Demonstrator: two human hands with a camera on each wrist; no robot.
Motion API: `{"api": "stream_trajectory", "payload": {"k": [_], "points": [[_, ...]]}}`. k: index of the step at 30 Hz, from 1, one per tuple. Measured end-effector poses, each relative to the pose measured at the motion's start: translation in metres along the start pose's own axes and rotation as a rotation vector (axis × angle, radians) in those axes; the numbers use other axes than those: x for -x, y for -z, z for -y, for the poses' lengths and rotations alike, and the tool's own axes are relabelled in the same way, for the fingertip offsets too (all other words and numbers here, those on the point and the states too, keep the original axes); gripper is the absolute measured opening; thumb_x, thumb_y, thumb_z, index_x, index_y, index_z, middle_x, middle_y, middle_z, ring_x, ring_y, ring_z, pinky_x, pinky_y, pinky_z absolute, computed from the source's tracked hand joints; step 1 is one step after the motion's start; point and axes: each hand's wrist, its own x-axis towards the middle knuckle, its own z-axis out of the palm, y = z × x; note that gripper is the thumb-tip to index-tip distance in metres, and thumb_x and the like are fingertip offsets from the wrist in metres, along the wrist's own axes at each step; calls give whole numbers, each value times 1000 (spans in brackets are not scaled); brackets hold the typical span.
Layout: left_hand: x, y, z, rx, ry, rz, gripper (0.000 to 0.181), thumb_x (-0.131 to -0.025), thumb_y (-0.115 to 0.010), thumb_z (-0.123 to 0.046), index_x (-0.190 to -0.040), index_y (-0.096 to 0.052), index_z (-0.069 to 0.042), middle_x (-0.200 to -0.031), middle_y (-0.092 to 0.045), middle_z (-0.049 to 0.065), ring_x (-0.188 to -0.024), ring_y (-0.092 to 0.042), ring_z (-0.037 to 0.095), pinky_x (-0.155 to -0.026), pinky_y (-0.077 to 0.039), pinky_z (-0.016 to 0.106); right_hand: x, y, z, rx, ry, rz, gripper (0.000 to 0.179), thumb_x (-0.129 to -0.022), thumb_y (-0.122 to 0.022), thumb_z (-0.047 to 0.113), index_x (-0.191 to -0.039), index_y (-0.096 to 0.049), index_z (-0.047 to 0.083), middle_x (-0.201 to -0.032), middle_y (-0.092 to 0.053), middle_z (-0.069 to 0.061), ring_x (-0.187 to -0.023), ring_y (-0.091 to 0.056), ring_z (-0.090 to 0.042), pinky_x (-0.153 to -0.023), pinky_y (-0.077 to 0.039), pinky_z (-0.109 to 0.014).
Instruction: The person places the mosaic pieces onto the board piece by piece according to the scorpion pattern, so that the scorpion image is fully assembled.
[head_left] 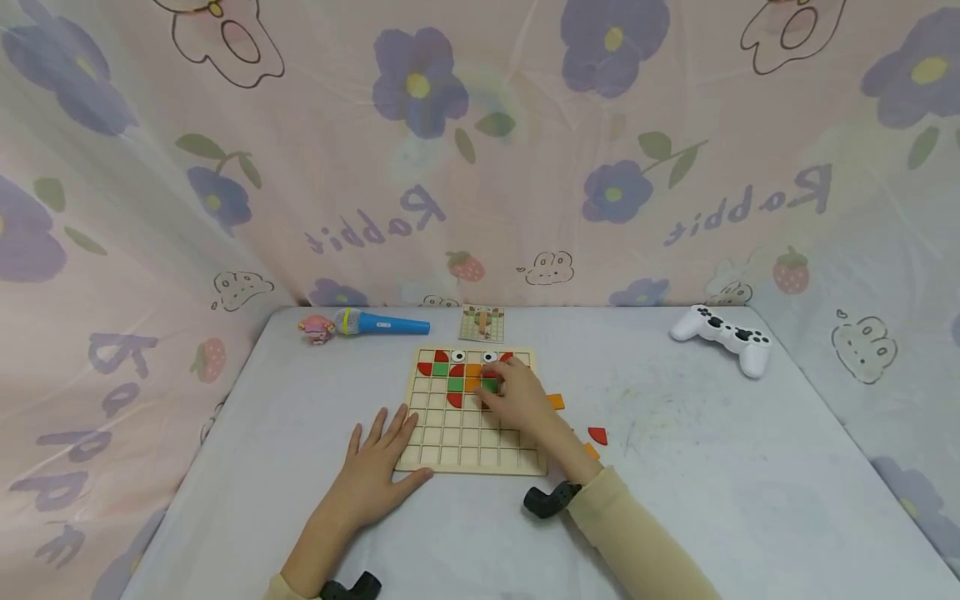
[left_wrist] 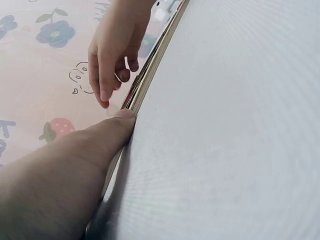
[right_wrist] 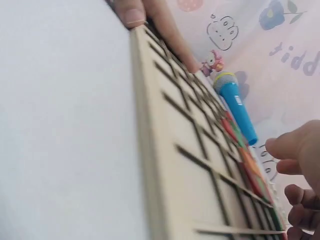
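A wooden grid board (head_left: 442,454) lies on the table with red, green and orange tiles in its upper rows and two eye tiles (head_left: 458,357) near its top edge. My left hand (head_left: 375,475) rests spread at the board's lower left, its thumb (left_wrist: 125,114) against the edge. Over the board's upper right is my right hand (head_left: 521,400), thumb and index finger bent downward. At its fingertips in the left wrist view shows a small red tile (left_wrist: 105,104), mostly hidden. In the right wrist view the same hand (right_wrist: 305,175) appears beside the coloured tiles.
Behind the board stands a pattern card (head_left: 482,323). A blue toy microphone (head_left: 390,323) and a pink figurine (head_left: 317,329) lie at the back left, a white game controller (head_left: 723,337) at the back right. Loose orange (head_left: 556,402) and red (head_left: 597,436) tiles lie right of the board.
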Motion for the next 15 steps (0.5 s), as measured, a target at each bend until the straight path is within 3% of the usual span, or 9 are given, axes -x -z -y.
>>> {"api": "stream_trajectory", "payload": {"k": [7, 15], "points": [[-1, -1, 1, -3, 9, 2, 92, -97, -63, -67, -167, -36, -13, -176, -23, 7, -164, -11, 41, -126, -6, 72, 7, 40, -18, -41, -65, -7, 38, -98, -78, 28, -131, -73, 9, -110, -66, -13, -90, -56, -25, -74, -48, -36], [-1, -2, 2, -14, 9, -7, 92, -97, -61, -69, -167, -37, -15, -175, -25, 6, -164, -12, 41, -126, -7, 72, 33, 78, -70, 38, -97, -14, 35, -99, -76, 28, -128, -74, 10, -102, -61, -7, -87, -52, -23, -70, -45, -33]]}}
